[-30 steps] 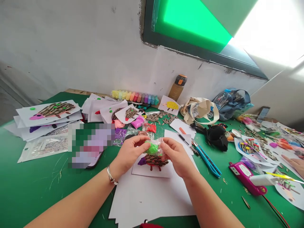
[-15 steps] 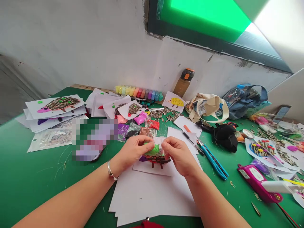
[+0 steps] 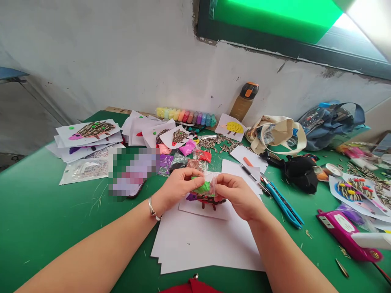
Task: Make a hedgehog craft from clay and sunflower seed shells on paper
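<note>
Though half-hidden — clay packet (image 3: 202,188) seemingly crosswise.

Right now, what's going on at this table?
A person holds a small clear bag of green clay between both hands. The left hand pinches its left side and the right hand its right edge. The bag is just above a hedgehog picture made with seeds, which lies on a stack of white paper on the green table. Sunflower seeds and a blue cutter lie nearby.
</note>
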`<state>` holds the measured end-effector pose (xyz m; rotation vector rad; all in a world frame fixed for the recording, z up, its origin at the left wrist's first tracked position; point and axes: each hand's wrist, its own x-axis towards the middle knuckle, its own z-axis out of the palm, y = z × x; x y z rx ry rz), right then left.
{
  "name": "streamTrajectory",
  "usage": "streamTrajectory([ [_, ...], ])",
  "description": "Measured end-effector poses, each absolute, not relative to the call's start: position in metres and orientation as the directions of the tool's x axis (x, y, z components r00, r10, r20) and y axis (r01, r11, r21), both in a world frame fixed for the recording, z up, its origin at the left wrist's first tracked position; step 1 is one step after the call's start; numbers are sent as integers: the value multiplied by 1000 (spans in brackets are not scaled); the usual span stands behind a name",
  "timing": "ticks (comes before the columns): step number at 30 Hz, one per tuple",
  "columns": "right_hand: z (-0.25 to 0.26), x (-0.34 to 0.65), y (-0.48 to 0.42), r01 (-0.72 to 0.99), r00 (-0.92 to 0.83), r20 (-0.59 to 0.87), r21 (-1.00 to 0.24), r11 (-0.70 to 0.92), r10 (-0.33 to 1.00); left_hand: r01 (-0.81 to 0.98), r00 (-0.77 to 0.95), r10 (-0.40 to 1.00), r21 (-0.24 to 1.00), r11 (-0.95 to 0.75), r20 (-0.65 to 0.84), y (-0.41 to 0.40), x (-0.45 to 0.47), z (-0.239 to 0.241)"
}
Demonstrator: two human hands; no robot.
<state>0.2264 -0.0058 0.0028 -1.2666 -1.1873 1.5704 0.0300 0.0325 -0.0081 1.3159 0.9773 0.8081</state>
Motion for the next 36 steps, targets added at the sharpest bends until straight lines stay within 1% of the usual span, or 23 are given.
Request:
streamTrajectory([
  [4,3,229,-5,-72,-201,-250,-960,-269,947,-40,429,890,982,186,-151,34,30,-10],
  [9,4,230,-5,-38,-161,-228,-971,-237,960,-4,569,791,961,276,-225,33,30,-10],
  [12,5,229,-6,-18,-121,-211,-977,-215,970,62,605,760,966,252,-237,31,30,-6],
  [14,6,229,-7,13,-70,-189,-982,-189,979,89,567,792,973,212,-224,30,31,-3],
  [17,9,230,-9,58,4,-141,-988,-141,990,76,522,831,981,179,-192,30,30,0],
  [19,11,232,-9,49,-54,-163,-986,-160,985,80,525,829,980,180,-195,30,29,0],
  [22,14,235,-9,35,-222,-243,-970,-241,944,106,519,827,976,189,-216,31,27,-2],
  [24,15,236,-9,61,-306,-278,-960,-273,910,101,518,828,977,189,-214,32,27,-4],
  [26,14,235,-10,109,-346,-290,-957,-269,892,72,540,811,972,225,-228,32,28,-5],
  [28,10,233,-11,148,-354,-278,-959,-240,893,44,577,779,962,271,-246,32,30,-5],
  [31,5,232,-10,150,-304,-240,-968,-202,922,24,606,754,953,302,-254,30,33,-5],
  [36,4,230,-9,122,-201,-183,-980,-160,962,-16,569,788,955,296,-234,28,34,-4],
])
